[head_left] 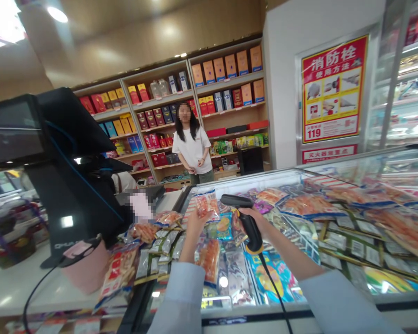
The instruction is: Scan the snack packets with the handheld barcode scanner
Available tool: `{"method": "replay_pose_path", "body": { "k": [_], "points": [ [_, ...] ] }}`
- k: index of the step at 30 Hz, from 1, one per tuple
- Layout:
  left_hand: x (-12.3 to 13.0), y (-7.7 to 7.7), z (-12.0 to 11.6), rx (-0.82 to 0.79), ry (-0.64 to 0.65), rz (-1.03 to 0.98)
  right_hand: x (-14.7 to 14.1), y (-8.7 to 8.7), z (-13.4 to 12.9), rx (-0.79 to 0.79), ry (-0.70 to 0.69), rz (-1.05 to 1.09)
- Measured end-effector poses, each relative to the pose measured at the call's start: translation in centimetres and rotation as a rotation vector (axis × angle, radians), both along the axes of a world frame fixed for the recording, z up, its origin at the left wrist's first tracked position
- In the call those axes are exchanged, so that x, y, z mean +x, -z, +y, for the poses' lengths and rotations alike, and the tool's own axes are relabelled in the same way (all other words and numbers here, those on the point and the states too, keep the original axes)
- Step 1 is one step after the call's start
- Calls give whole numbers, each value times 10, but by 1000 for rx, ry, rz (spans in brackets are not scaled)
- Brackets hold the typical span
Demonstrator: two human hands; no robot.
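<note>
My left hand (197, 227) is raised over the freezer, gripping a clear packet of orange-red snack strips (207, 206) by its lower part. To its right, my right hand (253, 221) wraps around the handle of a black handheld barcode scanner (237, 202). The scanner's head points left, toward the packet, with a small gap between them. A black cord (273, 290) runs down from the scanner's base. Below both hands, many similar snack packets (209, 260) lie heaped on the freezer.
A black checkout terminal (69, 157) and a pink cup (85, 268) stand on the white counter (17, 287) at left. A person in a white T-shirt (191, 149) stands beyond the counter, before shelves of boxed goods (226, 79). A red-and-yellow poster (332, 89) hangs at right.
</note>
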State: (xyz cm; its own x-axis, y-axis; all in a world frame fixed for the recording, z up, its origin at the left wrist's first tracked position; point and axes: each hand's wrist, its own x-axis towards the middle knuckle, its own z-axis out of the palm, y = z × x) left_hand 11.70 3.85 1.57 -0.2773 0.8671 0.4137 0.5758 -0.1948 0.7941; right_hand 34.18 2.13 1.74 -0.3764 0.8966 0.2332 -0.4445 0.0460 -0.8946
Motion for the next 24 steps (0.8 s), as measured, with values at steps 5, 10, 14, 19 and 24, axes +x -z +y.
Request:
{"method": "replay_pose_path", "body": {
  "k": [5, 10, 14, 19, 24],
  "points": [
    [-2, 2, 3, -9, 11, -57, 1, 2, 2, -27, 25, -14],
    [-4, 5, 8, -31, 4, -43, 2, 1, 1, -41, 24, -30],
    [-8, 5, 7, -26, -15, -26, 2, 0, 1, -105, 13, -5],
    [-20, 4, 6, 24, -35, -14, 2, -2, 0, -164, -30, 86],
    [-33, -3, 4, 103, -59, -82, 2, 1, 1, -169, -56, 193]
  ]
}}
